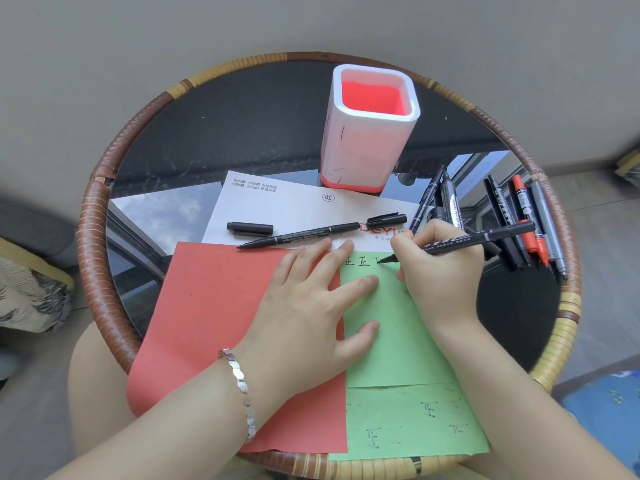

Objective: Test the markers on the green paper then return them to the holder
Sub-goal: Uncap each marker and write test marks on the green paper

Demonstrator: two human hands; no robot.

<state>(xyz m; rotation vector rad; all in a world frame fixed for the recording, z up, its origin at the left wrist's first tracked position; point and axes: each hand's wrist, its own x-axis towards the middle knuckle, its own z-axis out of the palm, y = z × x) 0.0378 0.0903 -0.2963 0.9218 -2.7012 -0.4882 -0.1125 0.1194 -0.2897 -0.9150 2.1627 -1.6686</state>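
Markers lie in two groups around the green paper [398, 341], and one black marker [478, 237] is in use: the right hand [443, 268] has its fingers closed round the barrel in a writing grip, tip touching the top edge of the green paper, where a third character is partly drawn beside two finished ones. The left hand [311, 306] holds nothing; it lies flat with fingers spread, palm on the red paper [207, 306] left of the green sheet and fingertips over onto the green, most likely to keep the sheet from sliding under the strokes. Just above the green paper, on a white printed sheet [277, 202], rests an uncapped black pen [301, 235] with two loose caps [250, 227] near it, probably set aside after testing. Right of the green paper a cluster of markers [519, 220], black, grey and one red, waits on the glass tabletop [207, 133]. Beyond the white sheet stands the white holder [370, 129] with its red lining, which looks empty from here, though its bottom is not visible. Under the right hand, the finger contact on the barrel is hidden, and faint marks on the lower green sheet are hard to read.
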